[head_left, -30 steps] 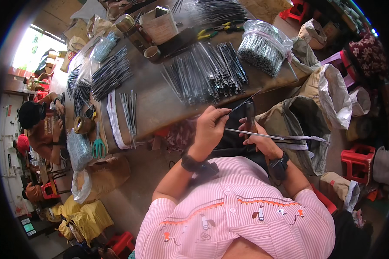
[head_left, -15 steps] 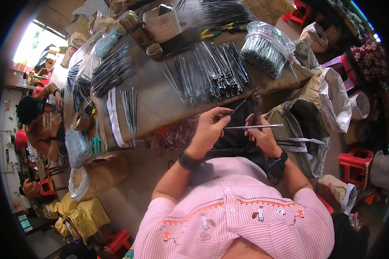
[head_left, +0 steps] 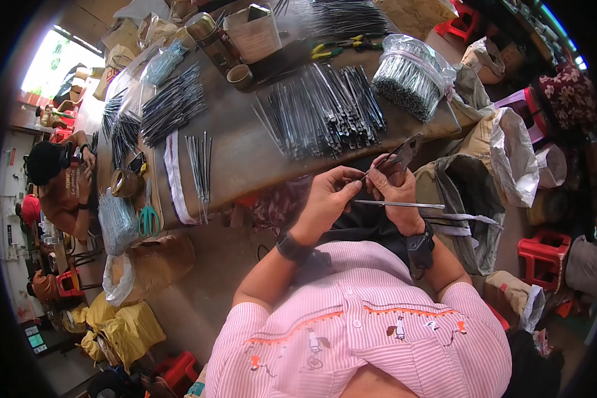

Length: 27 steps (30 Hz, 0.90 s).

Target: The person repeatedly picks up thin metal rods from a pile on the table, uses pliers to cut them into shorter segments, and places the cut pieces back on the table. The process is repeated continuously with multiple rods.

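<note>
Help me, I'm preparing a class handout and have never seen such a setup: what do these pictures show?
There is no machine here, just a person's two bare hands. The view comes from a wide camera on the person's head, looking down, so straight edges bend near the rim.

The left hand pinches a thin dark strip. The right hand, close beside it, holds a grey tool too blurred to name. A silvery strip crosses in front of the right hand.

On the table lie a pile of thin strips, a bagged bundle, pliers and a small cup.
</note>
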Each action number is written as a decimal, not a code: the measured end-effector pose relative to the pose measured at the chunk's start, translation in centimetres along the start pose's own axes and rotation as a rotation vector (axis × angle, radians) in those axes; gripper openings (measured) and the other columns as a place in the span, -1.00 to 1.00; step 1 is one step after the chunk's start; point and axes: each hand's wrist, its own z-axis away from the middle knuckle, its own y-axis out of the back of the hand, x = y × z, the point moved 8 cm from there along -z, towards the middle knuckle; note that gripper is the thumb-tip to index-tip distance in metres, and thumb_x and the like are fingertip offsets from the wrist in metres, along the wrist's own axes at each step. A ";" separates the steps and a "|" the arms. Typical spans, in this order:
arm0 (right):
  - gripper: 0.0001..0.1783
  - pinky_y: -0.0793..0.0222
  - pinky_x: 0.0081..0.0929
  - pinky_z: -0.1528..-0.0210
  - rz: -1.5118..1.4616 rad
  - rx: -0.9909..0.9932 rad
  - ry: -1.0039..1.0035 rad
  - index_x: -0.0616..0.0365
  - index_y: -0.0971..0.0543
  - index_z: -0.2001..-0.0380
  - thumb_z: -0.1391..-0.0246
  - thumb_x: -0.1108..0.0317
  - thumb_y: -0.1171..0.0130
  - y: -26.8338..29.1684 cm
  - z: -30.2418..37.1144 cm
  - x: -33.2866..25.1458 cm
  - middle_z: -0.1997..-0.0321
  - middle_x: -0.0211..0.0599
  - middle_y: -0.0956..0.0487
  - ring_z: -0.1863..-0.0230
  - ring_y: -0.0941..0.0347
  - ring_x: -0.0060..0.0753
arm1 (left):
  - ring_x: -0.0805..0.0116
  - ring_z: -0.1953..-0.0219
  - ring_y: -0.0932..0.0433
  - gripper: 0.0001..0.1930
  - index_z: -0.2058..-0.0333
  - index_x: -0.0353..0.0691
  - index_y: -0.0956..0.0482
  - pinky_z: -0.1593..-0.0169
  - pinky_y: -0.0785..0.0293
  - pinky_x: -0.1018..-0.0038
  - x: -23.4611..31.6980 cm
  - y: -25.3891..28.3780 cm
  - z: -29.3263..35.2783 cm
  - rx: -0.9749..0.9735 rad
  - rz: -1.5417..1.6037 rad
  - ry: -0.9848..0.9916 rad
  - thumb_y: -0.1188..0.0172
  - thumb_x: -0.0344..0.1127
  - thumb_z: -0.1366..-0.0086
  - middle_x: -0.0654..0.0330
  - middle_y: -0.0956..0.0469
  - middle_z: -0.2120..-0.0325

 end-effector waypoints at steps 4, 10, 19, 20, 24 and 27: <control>-0.85 -0.21 -0.78 0.56 0.024 0.000 0.023 0.13 -0.48 0.23 -0.17 0.39 -0.22 -0.3 0.2 -0.6 0.48 -0.48 -0.52 0.53 -0.38 -0.73 | 0.75 0.47 -0.43 -0.81 0.14 -0.32 -0.59 0.45 -0.32 0.77 0.0 0.1 0.1 -0.006 0.064 0.022 -0.19 -0.42 -0.28 0.35 -0.60 0.37; -0.83 -0.30 -0.73 0.48 -0.009 -0.010 0.008 0.16 -0.46 0.16 -0.17 0.44 -0.10 0.2 0.4 -0.1 0.40 -0.41 -0.52 0.44 -0.42 -0.65 | 0.75 0.52 -0.41 -0.82 0.15 -0.29 -0.60 0.49 -0.31 0.78 0.3 0.1 0.2 -0.005 0.072 0.019 -0.20 -0.45 -0.27 0.37 -0.58 0.41; -0.44 -0.43 -0.57 0.15 0.317 -0.172 -0.169 0.22 -0.32 -0.15 0.02 0.53 0.02 3.1 2.4 3.8 0.07 -0.28 -0.44 0.10 -0.44 -0.47 | 0.62 0.40 -0.41 -0.81 0.19 -0.31 -0.62 0.27 -0.34 0.66 2.9 1.0 0.3 0.119 -0.317 -0.331 -0.15 -0.58 -0.21 0.35 -0.52 0.41; -0.39 -0.41 -0.56 0.10 0.373 -0.226 -0.123 0.18 -0.30 -0.19 0.02 0.58 0.01 3.0 2.7 3.7 0.04 -0.29 -0.41 0.05 -0.41 -0.48 | 0.60 0.37 -0.41 -0.80 0.19 -0.31 -0.62 0.24 -0.34 0.65 2.9 0.8 0.3 0.115 -0.326 -0.329 -0.15 -0.58 -0.21 0.34 -0.51 0.40; -0.35 -0.36 -0.44 -0.03 0.572 -0.276 0.048 0.24 -0.29 -0.18 0.09 0.63 0.03 2.8 2.5 3.1 0.01 -0.15 -0.41 0.01 -0.41 -0.29 | 0.55 0.32 -0.43 -0.80 0.19 -0.31 -0.62 0.20 -0.34 0.63 3.1 0.3 0.3 0.106 -0.364 -0.326 -0.15 -0.59 -0.20 0.29 -0.47 0.40; -0.33 -0.36 -0.54 0.01 0.669 -0.303 0.102 0.18 -0.28 -0.21 0.07 0.64 0.01 2.5 2.2 2.6 -0.02 -0.26 -0.39 -0.04 -0.35 -0.43 | 0.55 0.33 -0.43 -0.80 0.20 -0.31 -0.62 0.20 -0.34 0.64 3.3 0.3 0.4 0.111 -0.391 -0.323 -0.16 -0.59 -0.20 0.28 -0.48 0.40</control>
